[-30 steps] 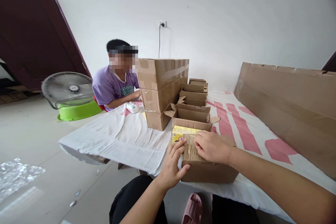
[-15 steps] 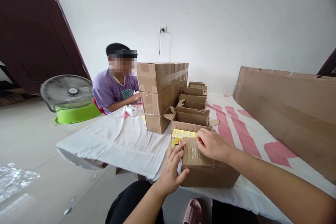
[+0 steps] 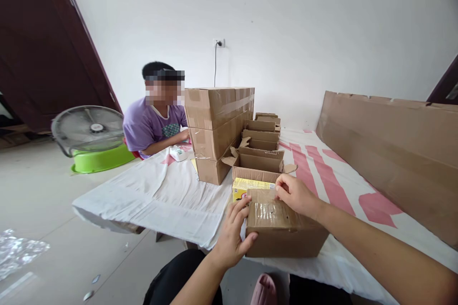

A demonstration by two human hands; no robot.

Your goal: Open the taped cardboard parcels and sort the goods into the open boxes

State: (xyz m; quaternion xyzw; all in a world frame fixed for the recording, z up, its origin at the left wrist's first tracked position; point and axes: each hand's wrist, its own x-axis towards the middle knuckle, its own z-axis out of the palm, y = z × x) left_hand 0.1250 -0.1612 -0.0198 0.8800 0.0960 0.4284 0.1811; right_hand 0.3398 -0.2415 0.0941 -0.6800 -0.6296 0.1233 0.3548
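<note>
A small closed cardboard box (image 3: 282,236) with clear tape along its top sits at the near edge of the table. My left hand (image 3: 232,236) grips its left side, thumb on the front face, fingers on the top. My right hand (image 3: 295,194) presses with closed fingers on the far end of the taped top. A yellow product box (image 3: 246,186) lies just behind the small box.
A row of open small cartons (image 3: 260,152) runs away down the table (image 3: 161,190), beside a stack of three taped cartons (image 3: 218,126). A person in a purple shirt (image 3: 150,124) sits at the far left end. Flat cardboard (image 3: 393,147) leans at the right. A fan (image 3: 89,128) and green basin (image 3: 102,158) stand on the floor.
My right hand has slid along the taped top from the near part toward the far end of the small box. My left hand has kept its hold on the left side.
</note>
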